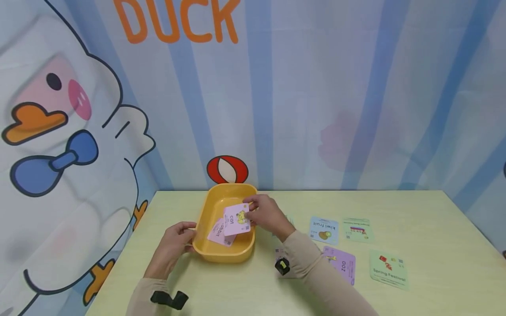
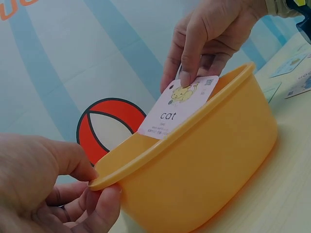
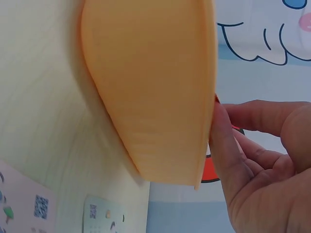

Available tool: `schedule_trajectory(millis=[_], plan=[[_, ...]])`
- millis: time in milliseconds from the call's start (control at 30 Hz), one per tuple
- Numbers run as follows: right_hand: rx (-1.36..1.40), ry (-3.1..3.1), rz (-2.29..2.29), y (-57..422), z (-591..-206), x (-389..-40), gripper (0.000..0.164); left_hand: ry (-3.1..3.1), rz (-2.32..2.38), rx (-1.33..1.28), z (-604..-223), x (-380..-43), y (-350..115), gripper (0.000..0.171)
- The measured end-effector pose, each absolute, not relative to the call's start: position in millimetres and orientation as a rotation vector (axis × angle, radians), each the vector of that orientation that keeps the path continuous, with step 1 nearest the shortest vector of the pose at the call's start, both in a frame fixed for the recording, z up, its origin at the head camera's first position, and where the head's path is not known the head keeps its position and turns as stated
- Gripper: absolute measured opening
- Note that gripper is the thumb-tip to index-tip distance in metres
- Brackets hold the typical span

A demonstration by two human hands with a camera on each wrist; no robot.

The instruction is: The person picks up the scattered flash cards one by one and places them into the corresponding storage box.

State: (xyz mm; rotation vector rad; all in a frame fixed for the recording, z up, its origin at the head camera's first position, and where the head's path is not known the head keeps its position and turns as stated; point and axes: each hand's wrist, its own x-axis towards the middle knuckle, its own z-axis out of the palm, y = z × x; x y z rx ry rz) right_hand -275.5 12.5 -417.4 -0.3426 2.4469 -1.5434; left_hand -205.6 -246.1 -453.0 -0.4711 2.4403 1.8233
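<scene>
A pink card printed "cat" [image 1: 233, 221] is pinched by my right hand [image 1: 266, 213] over the yellow basin [image 1: 225, 257]. In the left wrist view the thumb lies on the face of the cat card [image 2: 167, 114], which slopes down inside the rim. Inside the basin lies another pink card [image 1: 221, 235], partly covered by the cat card, with "abbit" readable. My left hand [image 1: 171, 245] grips the basin's left rim, thumb on top and fingers below. From the right wrist, the basin's side [image 3: 150, 87] hides the card, while the right hand [image 3: 267, 160] shows beside the rim.
Right of the basin lie a blue kiwi fruit card [image 1: 324, 230], a green card [image 1: 358, 230], a purple zoo card [image 1: 344, 265] and a green Spring Festival card [image 1: 389, 270]. My right sleeve [image 1: 316, 263] partly covers other cards. A printed curtain [image 1: 300, 96] hangs behind the table [image 1: 435, 237].
</scene>
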Motion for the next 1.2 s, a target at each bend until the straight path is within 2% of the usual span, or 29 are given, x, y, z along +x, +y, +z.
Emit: schedule_trajectory(millis=[1200], plan=[[-0.397,2.583,-1.414,10.4,-423.4,-271.0,0.040,2.421,1.827,-0.481,-453.4,-206.3,-245.5,0.036]])
